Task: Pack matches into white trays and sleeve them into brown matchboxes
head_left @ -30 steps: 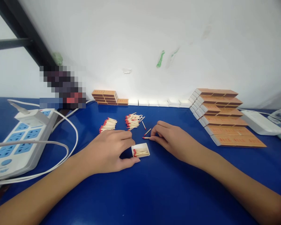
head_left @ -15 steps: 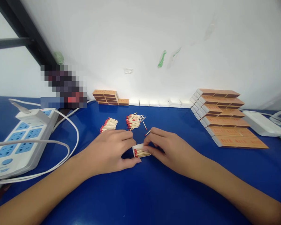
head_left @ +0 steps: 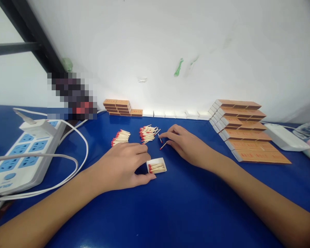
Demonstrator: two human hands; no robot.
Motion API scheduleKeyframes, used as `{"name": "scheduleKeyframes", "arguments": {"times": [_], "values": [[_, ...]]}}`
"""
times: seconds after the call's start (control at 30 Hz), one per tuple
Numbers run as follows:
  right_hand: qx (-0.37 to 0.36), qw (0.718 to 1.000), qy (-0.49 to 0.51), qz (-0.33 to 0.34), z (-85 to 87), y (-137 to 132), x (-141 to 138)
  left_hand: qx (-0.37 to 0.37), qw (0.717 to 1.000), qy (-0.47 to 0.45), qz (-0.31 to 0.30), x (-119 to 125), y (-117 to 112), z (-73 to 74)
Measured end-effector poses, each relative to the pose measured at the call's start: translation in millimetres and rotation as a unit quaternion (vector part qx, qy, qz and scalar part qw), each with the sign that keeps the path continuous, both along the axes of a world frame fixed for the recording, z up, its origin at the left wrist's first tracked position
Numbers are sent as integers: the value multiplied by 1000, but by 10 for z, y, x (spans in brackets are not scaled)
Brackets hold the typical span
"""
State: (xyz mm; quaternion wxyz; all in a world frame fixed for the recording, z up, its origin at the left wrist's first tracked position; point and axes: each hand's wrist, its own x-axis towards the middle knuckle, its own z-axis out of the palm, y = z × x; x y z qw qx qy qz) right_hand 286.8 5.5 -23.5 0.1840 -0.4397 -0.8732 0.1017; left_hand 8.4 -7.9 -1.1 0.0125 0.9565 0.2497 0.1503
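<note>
My left hand (head_left: 127, 164) curls round the left end of a small white matchbox tray (head_left: 159, 161), thumb at its near edge. Inside the tray lie several red-headed matches (head_left: 157, 168), heads to the left. My right hand (head_left: 182, 139) is beyond the tray, its thumb and forefinger apart, holding nothing that I can see. Its fingertips are at two loose matches, one by the forefinger and another match (head_left: 163, 146) by the thumb. Left of these is a jumbled heap of matches (head_left: 147, 133). A neater match pile (head_left: 121, 137) lies behind my left hand.
Stacked matchboxes (head_left: 248, 132) stand at the right, and a smaller matchbox stack (head_left: 117, 107) at the back left. White trays (head_left: 170, 114) line the wall between them. A power strip (head_left: 26, 151) with white cables lies left, a white device (head_left: 285, 137) far right.
My right hand has left the tray and moved away from me to the loose matches. The tray's right side now shows. My left hand has stayed at the tray.
</note>
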Motion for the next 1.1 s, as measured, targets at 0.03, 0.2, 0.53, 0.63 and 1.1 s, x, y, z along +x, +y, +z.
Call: {"name": "scheduleKeyframes", "arguments": {"times": [0.03, 0.2, 0.53, 0.63, 1.1], "values": [[4, 1000, 2, -4, -7, 7, 2, 0, 1000, 0, 0, 0, 1, 2], [26, 999, -3, -21, -32, 53, 44, -3, 1000, -5, -5, 1, 6, -5], [53, 998, -27, -33, -27, 127, 89, -8, 1000, -11, -8, 3, 5, -18], [48, 998, -29, -31, -23, 116, 85, -10, 1000, -9, -8, -1, 3, -6], [28, 999, -39, 1, -12, 10, 11, -2, 1000, -15, -11, -11, 16, -14]]}}
